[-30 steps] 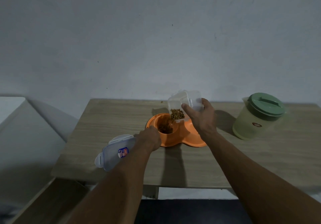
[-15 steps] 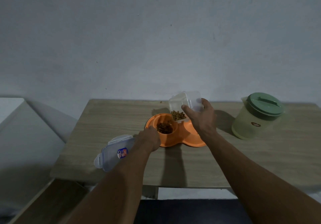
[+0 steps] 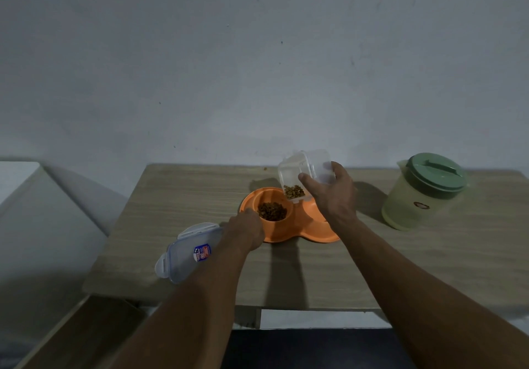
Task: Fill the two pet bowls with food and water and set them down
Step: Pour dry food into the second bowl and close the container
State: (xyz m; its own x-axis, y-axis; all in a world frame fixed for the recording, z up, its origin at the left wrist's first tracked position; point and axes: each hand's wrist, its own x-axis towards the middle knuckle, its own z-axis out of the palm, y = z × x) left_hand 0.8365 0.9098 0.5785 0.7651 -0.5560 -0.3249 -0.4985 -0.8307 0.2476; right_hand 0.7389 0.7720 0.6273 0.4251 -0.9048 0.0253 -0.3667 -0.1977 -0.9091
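An orange double pet bowl (image 3: 286, 232) sits on the wooden table (image 3: 343, 268). Its left well holds brown kibble (image 3: 272, 211); the right well is mostly hidden behind my right hand. My right hand (image 3: 332, 194) grips a clear plastic food container (image 3: 303, 174), tilted mouth-down toward the left well, with some kibble left near its mouth. My left hand (image 3: 246, 230) holds the bowl's left rim, fingers curled over the edge.
The container's clear lid (image 3: 189, 251) with a blue label lies at the table's front left, partly under my left forearm. A pale jug with a green lid (image 3: 423, 191) stands at the right. A wall runs behind; a lower wooden surface (image 3: 80, 337) sits front left.
Kibble was pouring into the left well a second ago; the stream has stopped and the container has tipped back slightly. My left hand has stayed on the rim.
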